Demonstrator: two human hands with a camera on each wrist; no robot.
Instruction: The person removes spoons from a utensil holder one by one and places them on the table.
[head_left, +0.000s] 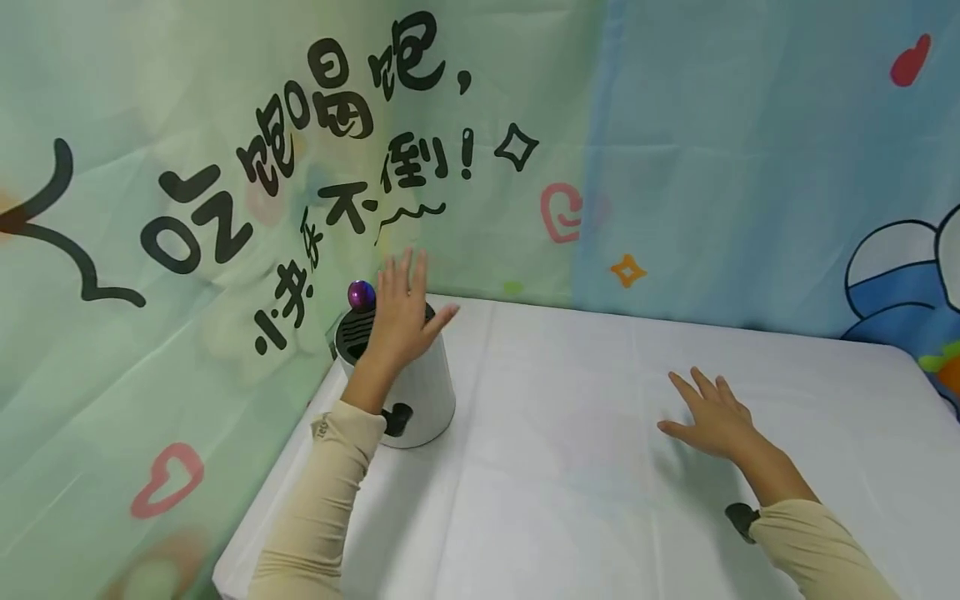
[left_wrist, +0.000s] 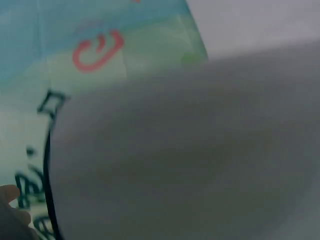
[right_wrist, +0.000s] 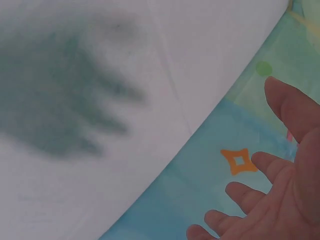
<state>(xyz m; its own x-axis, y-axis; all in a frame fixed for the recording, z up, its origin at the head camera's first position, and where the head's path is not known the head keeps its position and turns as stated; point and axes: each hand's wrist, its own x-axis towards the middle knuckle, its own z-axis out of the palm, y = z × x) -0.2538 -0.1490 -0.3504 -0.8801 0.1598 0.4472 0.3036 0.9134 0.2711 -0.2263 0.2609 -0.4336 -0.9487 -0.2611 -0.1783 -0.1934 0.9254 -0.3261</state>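
Note:
A white cylindrical container (head_left: 423, 392) with a dark slotted top (head_left: 354, 333) stands at the table's far left corner. A shiny purple ball-shaped piece (head_left: 362, 295) sits at the top's back edge. My left hand (head_left: 405, 321) is over the container's top with its fingers spread and straight; I cannot tell whether it touches. In the left wrist view the container's blurred pale side (left_wrist: 185, 160) fills most of the picture, with a few fingertips (left_wrist: 10, 195) at the left edge. My right hand (head_left: 712, 421) hovers above the table, fingers spread, holding nothing.
A white cloth covers the table (head_left: 540, 467). Behind and to the left hangs a printed curtain (head_left: 480, 242) with black lettering, hearts and stars. The right hand casts a shadow on the cloth.

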